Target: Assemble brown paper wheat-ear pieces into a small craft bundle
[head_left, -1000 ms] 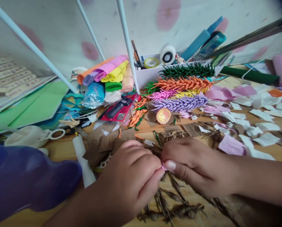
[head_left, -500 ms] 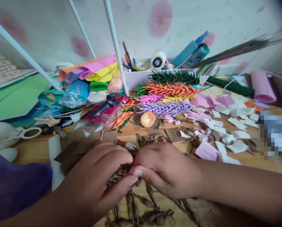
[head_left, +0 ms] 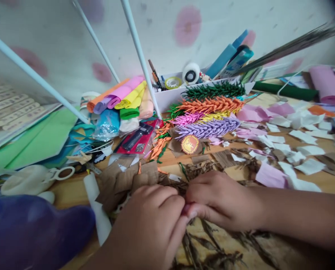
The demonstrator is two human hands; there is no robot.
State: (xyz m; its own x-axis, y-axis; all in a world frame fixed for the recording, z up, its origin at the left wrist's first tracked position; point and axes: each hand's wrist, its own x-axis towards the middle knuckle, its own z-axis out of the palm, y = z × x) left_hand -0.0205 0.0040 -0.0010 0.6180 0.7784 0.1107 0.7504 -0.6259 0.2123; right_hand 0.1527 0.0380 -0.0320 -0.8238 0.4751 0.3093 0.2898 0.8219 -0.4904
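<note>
My left hand (head_left: 153, 221) and my right hand (head_left: 220, 200) meet low in the middle, fingertips pinched together. Between them a sliver of pink crepe paper (head_left: 186, 209) shows; the fingers cover most of it. Twisted brown paper pieces (head_left: 207, 242) lie on the wooden table just below the hands. Behind the right hand is a heap of similar brown twists (head_left: 198, 168). Flat brown crepe paper (head_left: 112, 183) lies beyond my left hand. To the right of my right hand are a pink paper square (head_left: 271, 175) and several loose white paper pieces (head_left: 309, 167).
Fringed paper spikes (head_left: 209, 128) in several colours lie before a white box (head_left: 170, 98) of tape and pens. Crepe rolls (head_left: 125, 93) sit behind a red tool pack (head_left: 136, 140). Pale poles (head_left: 142, 56) rise at the left; a dark blue object (head_left: 38, 228) fills the lower left.
The view has swung left, so the table things sit farther right in the picture. My left fingers have closed in, and the brown twists seen inside that hand are now hidden.
</note>
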